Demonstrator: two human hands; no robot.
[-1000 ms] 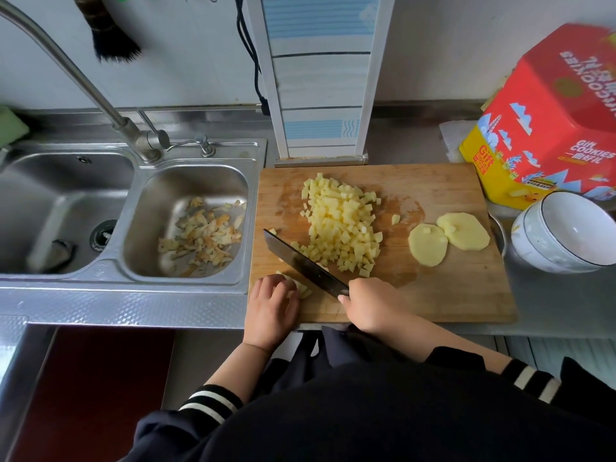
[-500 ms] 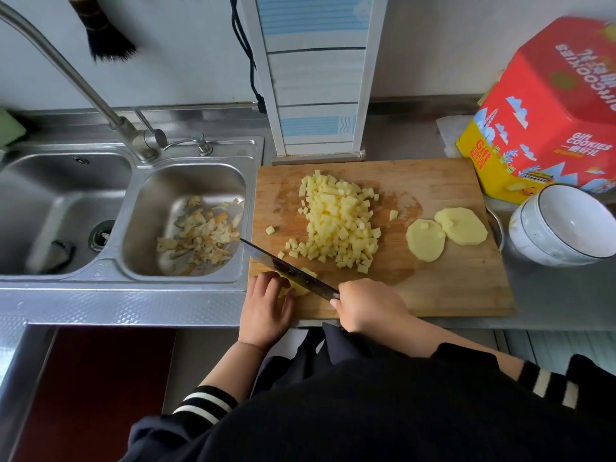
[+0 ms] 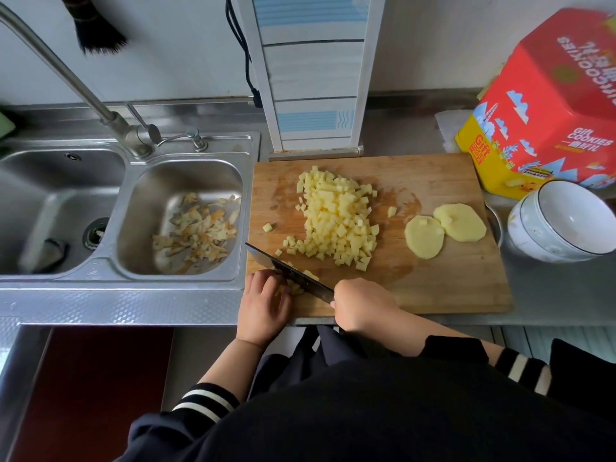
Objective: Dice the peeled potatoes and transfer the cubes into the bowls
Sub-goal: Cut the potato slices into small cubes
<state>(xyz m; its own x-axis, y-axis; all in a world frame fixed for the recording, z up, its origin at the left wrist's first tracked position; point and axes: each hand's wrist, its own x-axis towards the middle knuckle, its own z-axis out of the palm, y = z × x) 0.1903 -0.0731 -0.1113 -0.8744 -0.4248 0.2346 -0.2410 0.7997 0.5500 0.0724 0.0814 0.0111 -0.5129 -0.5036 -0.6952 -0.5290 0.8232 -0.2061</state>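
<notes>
A wooden cutting board [image 3: 443, 288] carries a heap of yellow potato cubes [image 3: 336, 218] in its middle and two flat potato slices [image 3: 443, 230] to the right. At the board's near left corner my left hand [image 3: 263, 305] holds down potato strips [image 3: 293, 288] with curled fingers. My right hand [image 3: 361, 305] grips the handle of a dark cleaver [image 3: 286, 270], whose blade lies across those strips right beside my left fingertips. Stacked white bowls [image 3: 563, 221] sit tilted off the board's right edge.
A double steel sink [image 3: 133, 278] lies left of the board, with potato peels [image 3: 196, 228] in its right basin and a faucet [image 3: 110, 115] above. A red and yellow cookie box [image 3: 546, 105] stands at the back right. A metal rim [image 3: 495, 221] shows between board and bowls.
The cleaver has shifted left along the strips toward my left hand, cutting off more cubes. My left hand has backed slightly leftward. The cube heap and slices stay put.
</notes>
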